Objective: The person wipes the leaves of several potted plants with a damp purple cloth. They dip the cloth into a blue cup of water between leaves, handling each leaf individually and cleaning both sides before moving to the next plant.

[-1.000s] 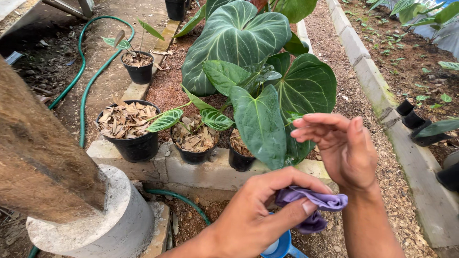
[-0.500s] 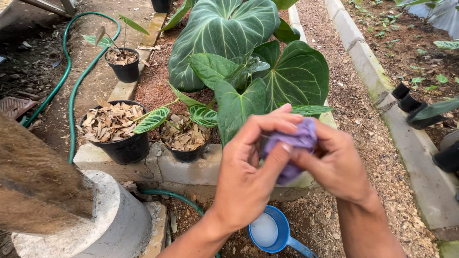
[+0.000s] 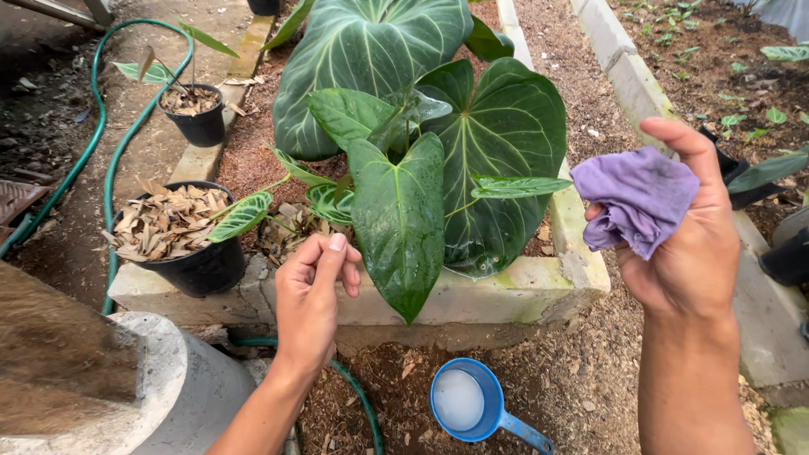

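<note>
Right hand (image 3: 687, 244) bunches soft purple cloth (image 3: 636, 198) beside glossy, veined leaf (image 3: 400, 219).

Purple cloth (image 3: 636, 198) in right hand (image 3: 687, 244)

A lilac cloth (image 3: 638, 198) sits beside deep green leaves (image 3: 396, 211) veined in pale green. Below, a bright blue scoop (image 3: 472, 404) holds milky white liquid; a green hose (image 3: 101, 126) curls past black pots (image 3: 198, 265) of tan dry leaves.
</note>
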